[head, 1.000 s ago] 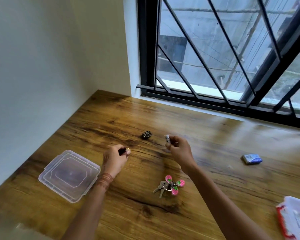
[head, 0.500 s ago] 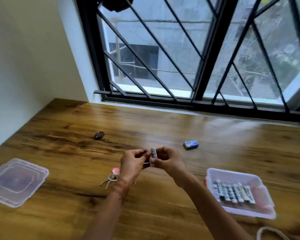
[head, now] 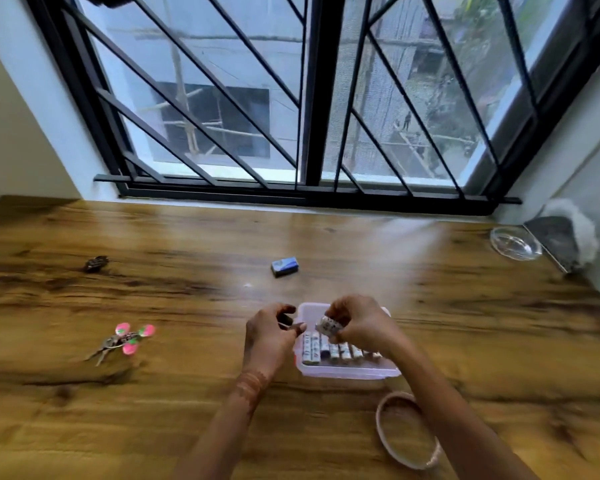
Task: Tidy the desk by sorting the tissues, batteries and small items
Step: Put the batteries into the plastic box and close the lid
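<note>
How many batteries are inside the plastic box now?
About 7 batteries lie in a row in the plastic box; blur and the right hand may hide more. That hand holds another battery.

Both forearms extended, left hand (head: pixel 269 336) curled, right hand (head: pixel 355 323) in pinching grip

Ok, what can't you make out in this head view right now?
- Left hand: whatever it pinches is hidden by its curled fingers.
- Battery in right hand: label blurred, part covered by fingers.
- Box: right end of the battery row hidden by the right wrist.
- Dark item, far left: too small and blurred to identify.
- Ring: partly behind the right forearm.
</note>
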Demonstrator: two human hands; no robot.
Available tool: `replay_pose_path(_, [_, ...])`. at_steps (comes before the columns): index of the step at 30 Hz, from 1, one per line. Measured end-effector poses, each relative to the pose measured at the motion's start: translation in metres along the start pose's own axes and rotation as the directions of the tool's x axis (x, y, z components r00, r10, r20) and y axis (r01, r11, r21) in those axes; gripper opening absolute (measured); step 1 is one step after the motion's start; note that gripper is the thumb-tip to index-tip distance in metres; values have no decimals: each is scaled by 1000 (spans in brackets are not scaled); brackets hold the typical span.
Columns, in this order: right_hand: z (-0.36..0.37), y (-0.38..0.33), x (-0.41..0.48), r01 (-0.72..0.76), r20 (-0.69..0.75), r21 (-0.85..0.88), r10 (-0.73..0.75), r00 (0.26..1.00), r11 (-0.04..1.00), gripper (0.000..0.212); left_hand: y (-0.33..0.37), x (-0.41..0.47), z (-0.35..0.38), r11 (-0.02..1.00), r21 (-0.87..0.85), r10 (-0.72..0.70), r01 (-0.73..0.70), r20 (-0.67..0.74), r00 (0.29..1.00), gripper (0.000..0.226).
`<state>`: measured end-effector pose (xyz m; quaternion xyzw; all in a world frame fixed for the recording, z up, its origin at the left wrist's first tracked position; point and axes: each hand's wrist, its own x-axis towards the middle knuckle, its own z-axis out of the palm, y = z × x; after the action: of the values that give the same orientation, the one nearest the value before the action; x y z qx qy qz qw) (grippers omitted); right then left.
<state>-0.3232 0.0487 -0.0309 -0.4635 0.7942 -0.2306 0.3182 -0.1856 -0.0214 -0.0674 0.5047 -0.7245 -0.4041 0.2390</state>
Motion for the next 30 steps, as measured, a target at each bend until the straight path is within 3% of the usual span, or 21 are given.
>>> replay_pose_path(5, [3, 17, -9, 57, 171, -211, -21, 985, 976, 39, 3, -6, 5, 999, 15, -33, 33, -18, 999, 37])
replay_pose_path(16, [16, 18, -9, 115, 118, -131, -100, 988, 985, 37, 5, -8, 3, 995, -16, -97, 97, 0, 995, 33])
replay_pose_path(30, [-1, 38, -14, 56, 70, -253, -39, 997, 966, 23, 7, -8, 4, 992, -1, -128, 128, 22, 992, 35])
